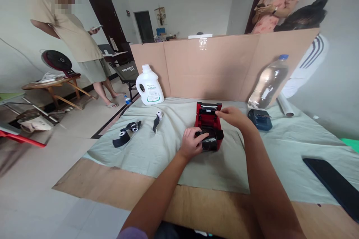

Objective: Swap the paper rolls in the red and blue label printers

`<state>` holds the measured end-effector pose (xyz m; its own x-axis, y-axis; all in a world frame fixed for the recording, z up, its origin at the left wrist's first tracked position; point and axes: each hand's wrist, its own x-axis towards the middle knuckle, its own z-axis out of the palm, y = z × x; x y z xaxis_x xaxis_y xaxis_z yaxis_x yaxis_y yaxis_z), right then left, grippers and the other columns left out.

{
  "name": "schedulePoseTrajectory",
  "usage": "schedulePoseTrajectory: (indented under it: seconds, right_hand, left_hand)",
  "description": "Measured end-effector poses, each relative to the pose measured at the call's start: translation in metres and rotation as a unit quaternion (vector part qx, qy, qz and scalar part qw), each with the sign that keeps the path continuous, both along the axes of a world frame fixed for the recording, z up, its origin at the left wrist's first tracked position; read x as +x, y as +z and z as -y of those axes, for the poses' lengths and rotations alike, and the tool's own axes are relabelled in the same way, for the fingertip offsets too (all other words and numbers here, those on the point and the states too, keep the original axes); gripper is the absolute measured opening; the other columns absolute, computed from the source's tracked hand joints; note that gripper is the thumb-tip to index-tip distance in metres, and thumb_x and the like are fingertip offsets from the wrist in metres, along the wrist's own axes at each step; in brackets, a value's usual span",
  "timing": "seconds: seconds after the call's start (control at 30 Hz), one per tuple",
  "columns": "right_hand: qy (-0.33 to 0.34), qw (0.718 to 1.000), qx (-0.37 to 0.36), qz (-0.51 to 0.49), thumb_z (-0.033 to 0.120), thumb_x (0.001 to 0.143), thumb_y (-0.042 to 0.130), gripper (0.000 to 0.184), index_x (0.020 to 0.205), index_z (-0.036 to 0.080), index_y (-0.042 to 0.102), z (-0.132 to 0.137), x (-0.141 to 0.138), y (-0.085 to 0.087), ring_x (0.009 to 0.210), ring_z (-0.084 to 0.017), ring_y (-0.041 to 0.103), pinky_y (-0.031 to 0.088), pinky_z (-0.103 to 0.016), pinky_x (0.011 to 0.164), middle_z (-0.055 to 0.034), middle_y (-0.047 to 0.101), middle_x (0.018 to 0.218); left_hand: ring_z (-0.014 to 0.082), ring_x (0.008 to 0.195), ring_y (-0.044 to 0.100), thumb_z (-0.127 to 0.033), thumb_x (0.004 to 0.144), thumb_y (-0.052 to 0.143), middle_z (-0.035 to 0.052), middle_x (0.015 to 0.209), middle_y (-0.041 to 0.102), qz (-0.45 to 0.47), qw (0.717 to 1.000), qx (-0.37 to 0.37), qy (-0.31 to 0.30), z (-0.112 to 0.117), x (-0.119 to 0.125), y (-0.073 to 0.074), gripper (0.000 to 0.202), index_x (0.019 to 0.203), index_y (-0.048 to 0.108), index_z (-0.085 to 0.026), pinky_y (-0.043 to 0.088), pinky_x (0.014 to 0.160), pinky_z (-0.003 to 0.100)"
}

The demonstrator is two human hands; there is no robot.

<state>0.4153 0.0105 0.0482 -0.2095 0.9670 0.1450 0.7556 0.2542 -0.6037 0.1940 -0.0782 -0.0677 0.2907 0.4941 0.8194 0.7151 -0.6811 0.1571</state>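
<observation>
A small red and black printer (208, 119) stands open on the pale cloth in front of me. My left hand (192, 142) grips its front black part, fingers curled over the edge. My right hand (234, 115) rests on the printer's upper right side, fingers pinched at the rear rim by the lid. What the fingertips hold, if anything, is too small to see.
Black ribbon rolls (126, 131) and a small paper roll (157, 117) lie to the left. A white detergent jug (149, 86), a clear bottle (268, 82), a dark blue device (259, 118) and a cardboard screen (218, 65) are behind. A dark flat object (333, 185) lies right. Two people stand beyond.
</observation>
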Motion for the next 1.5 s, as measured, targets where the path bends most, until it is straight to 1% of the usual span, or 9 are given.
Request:
schedulePoseTrajectory:
  seconds: [0.1,0.23,0.37,0.5,0.7,1.0,1.37,1.43,1.5]
  right_hand:
    - [-0.119,0.982,0.086,-0.120,0.056,0.084,0.057,0.042,0.094,0.018,0.073,-0.008,0.001,-0.003,0.087,-0.025,0.065,0.048,-0.039,0.082,-0.0106,0.074,0.091]
    - [-0.101,0.947,0.099,-0.290,0.059,0.082,0.052,0.043,0.092,0.020,0.067,-0.009,-0.012,-0.019,0.089,-0.023,0.063,0.050,-0.039,0.083,-0.0077,0.071,0.092]
    - [-0.107,0.935,0.091,-0.326,0.048,0.075,0.059,0.028,0.083,0.021,0.063,0.008,-0.013,-0.041,0.086,-0.021,0.060,0.048,-0.039,0.087,-0.0044,0.067,0.090]
    - [-0.091,0.928,0.029,-0.360,0.036,0.067,0.063,0.052,0.117,0.024,0.061,0.025,-0.006,-0.071,0.103,-0.024,0.060,0.049,-0.042,0.092,-0.0093,0.061,0.128]
    - [-0.037,0.851,-0.046,-0.522,0.040,0.072,0.057,0.063,0.133,0.025,0.054,0.036,-0.021,-0.109,0.124,-0.027,0.058,0.051,-0.042,0.099,-0.0091,0.060,0.140]
    - [-0.055,0.860,-0.013,-0.507,0.037,0.073,0.058,0.062,0.133,0.022,0.059,0.038,-0.025,-0.107,0.123,-0.027,0.061,0.052,-0.042,0.098,-0.0100,0.062,0.139]
    - [-0.059,0.852,0.046,-0.518,0.048,0.084,0.056,0.050,0.126,0.020,0.059,0.045,-0.030,-0.126,0.125,-0.026,0.058,0.043,-0.045,0.110,-0.0109,0.062,0.136]
    - [-0.054,0.848,0.046,-0.525,0.048,0.086,0.056,0.051,0.128,0.021,0.057,0.044,-0.030,-0.128,0.128,-0.026,0.056,0.041,-0.045,0.112,-0.0107,0.060,0.139]
    - [-0.049,0.847,0.039,-0.528,0.047,0.086,0.056,0.051,0.130,0.021,0.056,0.044,-0.030,-0.128,0.129,-0.025,0.056,0.040,-0.045,0.112,-0.0105,0.060,0.140]
  left_hand:
    - [0.0226,0.103,0.057,-0.016,0.083,0.051,0.0095,0.111,0.062,0.008,1.000,-0.007,0.000,0.001,0.001,0.002,0.042,0.117,0.072,-0.026,0.046,0.089,0.038]
    - [0.0221,0.102,0.057,-0.016,0.086,0.048,0.0098,0.110,0.062,0.015,1.000,0.000,-0.002,0.002,0.001,0.004,0.040,0.117,0.072,-0.025,0.047,0.088,0.038]
    - [0.0223,0.102,0.056,-0.017,0.085,0.049,0.0096,0.111,0.062,0.021,1.000,0.006,0.003,0.001,0.001,0.005,0.040,0.116,0.073,-0.026,0.047,0.087,0.037]
    - [0.0225,0.103,0.057,-0.018,0.086,0.050,0.0096,0.112,0.062,0.015,1.000,-0.009,0.007,0.001,0.001,0.006,0.039,0.116,0.073,-0.028,0.048,0.089,0.038]
    - [0.0221,0.106,0.058,-0.020,0.092,0.049,0.0087,0.120,0.066,0.059,0.998,-0.028,0.003,0.003,0.002,0.010,0.035,0.118,0.071,-0.027,0.047,0.093,0.039]
    - [0.0210,0.097,0.063,-0.030,0.101,0.040,0.0076,0.106,0.074,0.192,0.975,-0.110,0.032,-0.008,0.002,0.009,0.033,0.115,0.068,-0.021,0.048,0.093,0.039]
    - [0.0197,0.096,0.063,-0.027,0.102,0.037,0.0073,0.102,0.071,0.177,0.979,-0.100,0.031,-0.009,0.000,0.010,0.031,0.110,0.066,-0.020,0.048,0.091,0.036]
    - [0.0211,0.102,0.062,-0.027,0.100,0.039,0.0079,0.108,0.071,0.164,0.979,-0.086,0.080,-0.013,-0.018,0.018,0.029,0.109,0.066,-0.021,0.047,0.096,0.037]
    - [0.0232,0.109,0.060,-0.027,0.098,0.043,0.0085,0.112,0.070,0.165,0.963,-0.089,0.192,-0.024,-0.047,0.031,0.026,0.106,0.067,-0.020,0.044,0.101,0.039]
